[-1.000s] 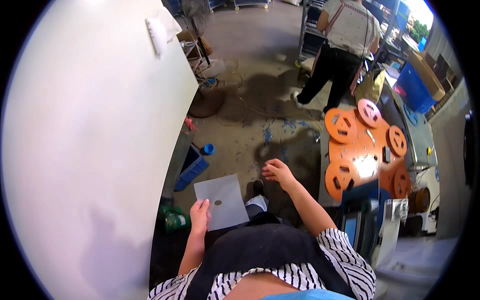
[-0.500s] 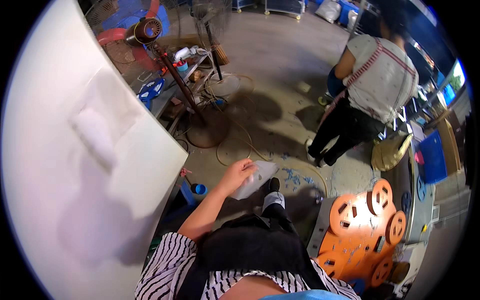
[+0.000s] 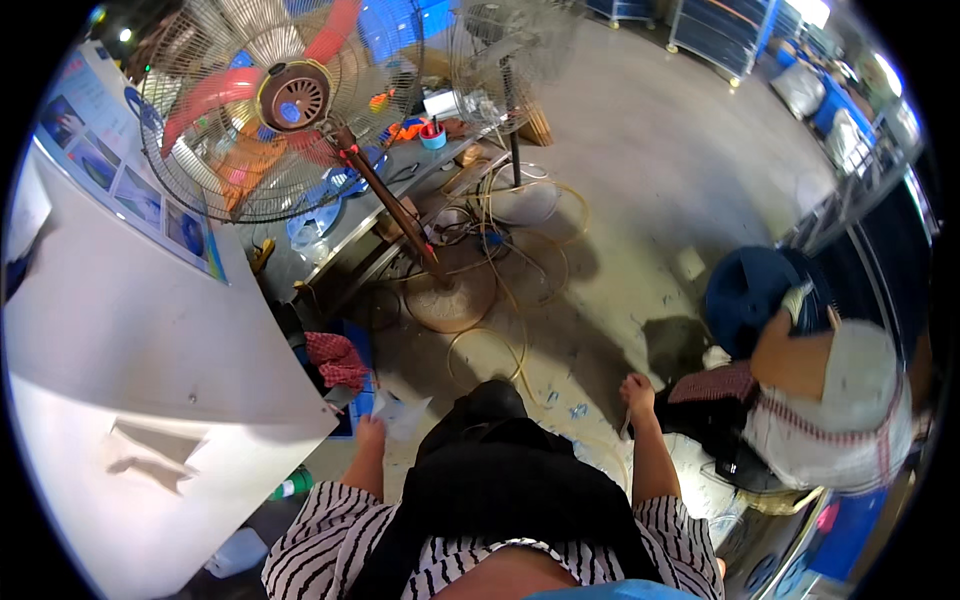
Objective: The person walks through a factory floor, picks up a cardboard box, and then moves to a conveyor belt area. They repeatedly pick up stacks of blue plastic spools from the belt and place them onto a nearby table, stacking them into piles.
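Note:
Low in front of me on the left, my left hand (image 3: 370,434) is closed on the edge of a thin, translucent whitish plastic sheet (image 3: 403,416). The sheet sticks out to the right of my fingers, beside my dark apron (image 3: 510,490). My right hand (image 3: 638,393) hangs forward on the right with its fingers curled in. Something thin and greyish shows just below those fingers, too small to name. Nearest to my left hand are a red checked cloth (image 3: 336,360) and the edge of a white panel (image 3: 250,400).
A caged pedestal fan (image 3: 290,95) with red blades stands ahead left, by a cluttered metal bench (image 3: 345,240). Hoses (image 3: 520,330) lie looped on the floor. At right, a co-worker (image 3: 830,410) bends beside a big dark-blue reel (image 3: 750,300). Wheeled racks (image 3: 715,40) stand far back.
My view has swung right and my body has moved along. My left hand with the sheet has dropped lower and left. My right hand has come into view. The co-worker has bent down.

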A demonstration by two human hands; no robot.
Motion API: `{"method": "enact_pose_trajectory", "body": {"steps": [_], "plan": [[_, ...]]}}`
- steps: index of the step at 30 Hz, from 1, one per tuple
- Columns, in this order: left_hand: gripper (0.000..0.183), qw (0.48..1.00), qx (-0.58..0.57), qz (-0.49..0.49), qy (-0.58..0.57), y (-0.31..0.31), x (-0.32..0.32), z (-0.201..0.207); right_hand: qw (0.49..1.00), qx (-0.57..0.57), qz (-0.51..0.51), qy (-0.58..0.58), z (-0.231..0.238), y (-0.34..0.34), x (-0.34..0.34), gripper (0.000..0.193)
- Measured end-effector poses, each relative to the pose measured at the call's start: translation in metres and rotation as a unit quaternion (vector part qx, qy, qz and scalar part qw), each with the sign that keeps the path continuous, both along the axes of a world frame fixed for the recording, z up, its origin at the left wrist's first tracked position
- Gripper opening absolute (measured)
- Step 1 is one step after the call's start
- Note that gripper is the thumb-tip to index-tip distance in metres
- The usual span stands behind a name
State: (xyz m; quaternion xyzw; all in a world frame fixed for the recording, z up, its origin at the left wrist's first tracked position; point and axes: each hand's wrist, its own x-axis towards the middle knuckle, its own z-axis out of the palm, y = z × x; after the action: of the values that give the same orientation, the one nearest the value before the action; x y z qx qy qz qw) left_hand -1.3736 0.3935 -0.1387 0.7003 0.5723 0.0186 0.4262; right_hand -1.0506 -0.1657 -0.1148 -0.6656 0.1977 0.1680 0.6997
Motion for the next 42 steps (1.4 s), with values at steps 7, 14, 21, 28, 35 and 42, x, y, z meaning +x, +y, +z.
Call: {"method": "enact_pose_trajectory", "body": {"steps": [7, 14, 21, 28, 35, 42], "plan": [[0.022, 0.99, 0.009, 0.057, 0.131, -0.024, 0.078, -0.055, 0.987, -0.117, 0.111, 0.014, -0.027, 0.083, 0.188, 0.018], [0.026, 0.923, -0.056, -0.326, 0.198, -0.053, 0.45, -0.073, 0.821, -0.356, 0.446, -0.001, -0.044, 0.017, 0.313, 0.031], [0.03, 0.892, -0.181, -0.406, -0.082, -0.157, 0.85, 0.03, 0.974, -0.166, 0.083, 0.132, -0.061, -0.046, 0.491, 0.024], [0.034, 0.8, -0.549, -0.131, -0.204, -0.26, 1.051, 0.088, 0.981, -0.048, 0.087, 0.169, -0.055, -0.106, 0.705, 0.023], [0.034, 0.792, -0.52, -0.019, -0.318, -0.258, 1.219, 0.079, 0.984, -0.13, 0.119, 0.036, -0.015, -0.079, 0.988, 0.02], [0.034, 0.78, -0.498, 0.104, -0.365, -0.259, 1.427, 0.033, 0.967, -0.055, 0.248, 0.009, 0.005, -0.006, 1.215, 0.025]]}}
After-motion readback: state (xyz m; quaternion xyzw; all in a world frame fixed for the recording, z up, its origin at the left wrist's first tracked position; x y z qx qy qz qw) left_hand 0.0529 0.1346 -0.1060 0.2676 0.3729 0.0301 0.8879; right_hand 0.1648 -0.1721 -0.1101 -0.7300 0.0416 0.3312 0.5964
